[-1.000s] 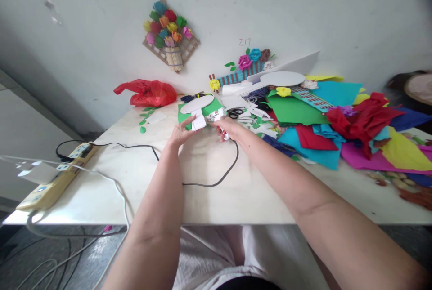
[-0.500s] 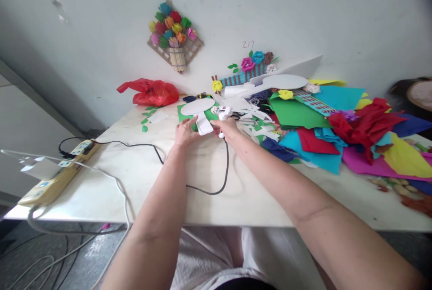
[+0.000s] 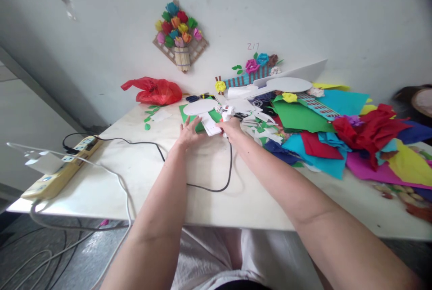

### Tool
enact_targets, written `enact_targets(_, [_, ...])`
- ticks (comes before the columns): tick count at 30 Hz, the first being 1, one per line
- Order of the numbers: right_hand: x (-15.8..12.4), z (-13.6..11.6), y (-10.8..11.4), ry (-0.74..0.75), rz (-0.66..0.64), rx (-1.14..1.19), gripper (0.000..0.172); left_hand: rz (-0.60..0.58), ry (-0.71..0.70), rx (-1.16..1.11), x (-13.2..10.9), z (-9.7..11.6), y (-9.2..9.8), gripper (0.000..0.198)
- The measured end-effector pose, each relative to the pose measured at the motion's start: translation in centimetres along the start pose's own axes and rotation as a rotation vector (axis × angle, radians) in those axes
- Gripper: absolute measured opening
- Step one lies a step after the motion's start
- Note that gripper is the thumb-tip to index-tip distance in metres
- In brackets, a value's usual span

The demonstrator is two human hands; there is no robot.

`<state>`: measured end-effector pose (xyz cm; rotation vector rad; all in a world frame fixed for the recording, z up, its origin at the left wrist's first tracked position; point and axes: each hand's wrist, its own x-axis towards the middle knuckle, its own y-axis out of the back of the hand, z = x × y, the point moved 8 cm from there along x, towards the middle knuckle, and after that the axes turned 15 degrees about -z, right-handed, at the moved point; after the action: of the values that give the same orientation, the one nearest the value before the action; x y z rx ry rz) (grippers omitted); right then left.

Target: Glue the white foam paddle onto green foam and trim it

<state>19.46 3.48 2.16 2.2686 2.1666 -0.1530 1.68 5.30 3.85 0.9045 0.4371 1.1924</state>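
A white glue gun (image 3: 227, 113) with a black cord sits in my right hand (image 3: 231, 127), whose fingers are wrapped round it. Beside it, a white guitar-shaped cutout (image 3: 200, 107) lies over a green sheet (image 3: 185, 117); its straight end points toward me and shows small dots near the tip. My left hand (image 3: 189, 133) rests on the table at the left of that end, fingers spread, with the fingertips near the cutout and green sheet. Whether they touch the cutout I cannot tell. The glue gun's nozzle is hard to make out among the white scraps.
Scraps of white paper (image 3: 263, 123) lie right of my hands, beside coloured sheets (image 3: 300, 117) and crumpled red paper (image 3: 374, 128). A red plastic bag (image 3: 158, 92) and scissors (image 3: 192, 98) are behind. A power strip (image 3: 57, 175) stands at left; the black cord (image 3: 216, 190) loops in front.
My left hand has shifted slightly away from the cutout's straight end, and its fingers are more spread. My right hand still holds the glue gun. The whole view has shifted a little.
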Motion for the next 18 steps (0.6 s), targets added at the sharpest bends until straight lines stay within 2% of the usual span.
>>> enact_targets(2, [-0.1, -0.4, 0.4, -0.002, 0.0, 0.002, 0.024, 0.07, 0.004, -0.225, 0.1, -1.1, 0.9, 0.063])
enact_targets(5, [-0.1, -0.8, 0.9, 0.012, -0.026, 0.001, 0.024, 0.301, 0.049, -0.614, -0.3, -3.6, 2.3, 0.054])
enact_targets(7, [-0.1, -0.9, 1.0, 0.032, -0.05, -0.002, 0.024, 0.435, 0.132, -0.871, -0.8, -5.4, 2.2, 0.053])
enact_targets(9, [0.0, -1.0, 1.1, 0.061, -0.075, -0.009, 0.024, 0.498, 0.214, -1.103, -1.1, -6.7, 1.3, 0.056])
enact_targets(11, [0.0, -1.0, 1.0, 0.093, -0.108, -0.021, 0.024, 0.498, 0.226, -1.271, -1.0, -7.1, 0.4, 0.051])
enact_targets(13, [-0.1, -0.9, 1.0, 0.109, -0.15, -0.025, 0.024, 0.458, 0.185, -1.349, -0.7, -6.9, 0.0, 0.038])
enact_targets(15, [-0.1, -0.8, 0.9, 0.111, -0.189, -0.019, 0.024, 0.414, 0.164, -1.356, -0.4, -6.7, -0.2, 0.027])
enact_targets(18, [-0.1, -0.6, 1.1, 0.091, -0.216, -0.02, 0.022, 0.424, 0.182, -1.294, -0.4, -6.8, -0.1, 0.024])
